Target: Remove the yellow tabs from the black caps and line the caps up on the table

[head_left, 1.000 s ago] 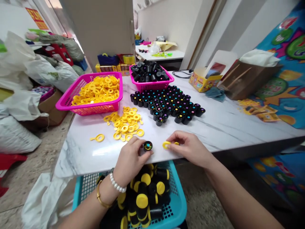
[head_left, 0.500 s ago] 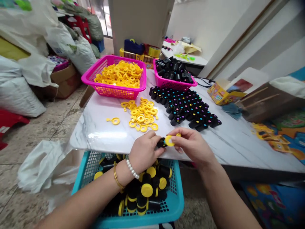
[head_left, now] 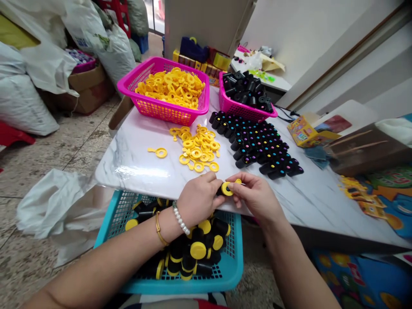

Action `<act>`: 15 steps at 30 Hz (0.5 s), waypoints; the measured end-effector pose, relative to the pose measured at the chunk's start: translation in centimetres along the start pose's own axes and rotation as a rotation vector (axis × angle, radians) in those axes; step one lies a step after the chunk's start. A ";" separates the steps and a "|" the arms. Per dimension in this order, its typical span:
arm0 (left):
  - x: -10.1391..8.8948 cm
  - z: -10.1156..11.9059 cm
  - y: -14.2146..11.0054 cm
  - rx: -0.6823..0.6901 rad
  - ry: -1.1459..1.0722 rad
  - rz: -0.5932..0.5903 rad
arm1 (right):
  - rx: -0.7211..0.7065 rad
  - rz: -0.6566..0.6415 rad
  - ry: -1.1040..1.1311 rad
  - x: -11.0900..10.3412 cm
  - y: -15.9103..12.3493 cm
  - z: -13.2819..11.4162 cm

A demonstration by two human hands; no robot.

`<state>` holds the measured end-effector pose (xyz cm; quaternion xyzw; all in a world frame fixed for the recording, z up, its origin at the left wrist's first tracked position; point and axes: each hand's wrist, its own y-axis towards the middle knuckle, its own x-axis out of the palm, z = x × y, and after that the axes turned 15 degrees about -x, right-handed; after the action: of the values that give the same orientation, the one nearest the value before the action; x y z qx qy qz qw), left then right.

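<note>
My left hand (head_left: pixel 200 198) is closed around a small black cylinder (head_left: pixel 220 190), mostly hidden by the fingers. Against the cylinder's end sits a yellow ring cap with a tab (head_left: pixel 227 189), pinched by the fingers of my right hand (head_left: pixel 257 195). Both hands are at the table's front edge, above a teal basket (head_left: pixel 236 257) of black cylinders with yellow ends. Just beyond them lies a loose pile of yellow ring caps (head_left: pixel 201 148), with one single yellow ring piece (head_left: pixel 161 152) to its left. Rows of upright black cylinders (head_left: pixel 257 141) with coloured dots stand to the right.
At the table's back are a pink basket (head_left: pixel 167 112) of yellow rings and a smaller pink basket (head_left: pixel 251 112) of black cylinders. A yellow box (head_left: pixel 302 130) and a brown carton (head_left: pixel 363 150) stand right. White sacks (head_left: pixel 24 98) fill the floor at left.
The yellow ring cap has come against the end of the black cylinder, its hole now facing me. The whole view has shifted slightly; both hands stay close together.
</note>
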<state>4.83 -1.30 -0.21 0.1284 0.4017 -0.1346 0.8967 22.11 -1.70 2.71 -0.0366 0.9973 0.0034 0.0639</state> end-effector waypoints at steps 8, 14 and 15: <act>-0.3 0.2 -0.1 -0.001 -0.005 0.002 | 0.031 -0.039 0.055 0.7 -0.8 0.4; -1.4 0.3 0.5 0.003 -0.076 -0.022 | -0.034 -0.031 0.015 1.1 -1.0 0.3; -1.6 0.4 0.8 0.003 -0.098 -0.053 | -0.046 -0.030 0.014 1.1 -1.1 0.3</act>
<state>4.34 -0.45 1.35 0.1126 0.3602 -0.1650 0.9113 21.11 -2.85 2.26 -0.0531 0.9967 0.0252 0.0562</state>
